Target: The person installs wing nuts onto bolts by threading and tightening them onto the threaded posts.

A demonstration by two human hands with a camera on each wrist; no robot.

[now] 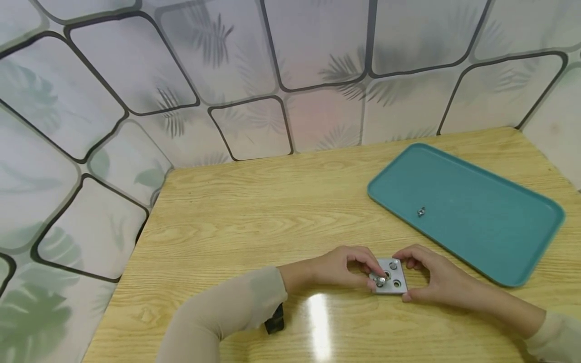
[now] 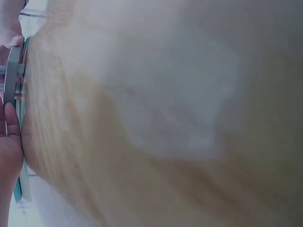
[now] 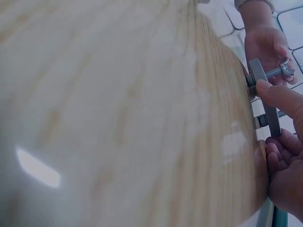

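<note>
A small grey metal plate (image 1: 400, 275) with round holes lies near the front of the table. My right hand (image 1: 438, 277) grips its right edge, thumb at the near corner and fingers at the far one. At the plate's left, my left hand (image 1: 338, 268) pinches a wing nut (image 1: 380, 282) between thumb and fingers. The right wrist view shows this wing nut (image 3: 286, 69) at the end of a threaded bolt that passes through the plate. A second bolt (image 1: 393, 264) stands at the far right hole. Bolt heads (image 3: 260, 121) project beneath the plate.
A teal tray (image 1: 481, 201) lies at the right of the wooden table (image 1: 254, 217), with a loose wing nut (image 1: 421, 212) in it. A black object (image 1: 275, 320) shows beside the left sleeve. A patterned curtain (image 1: 327, 116) borders the table's back and left.
</note>
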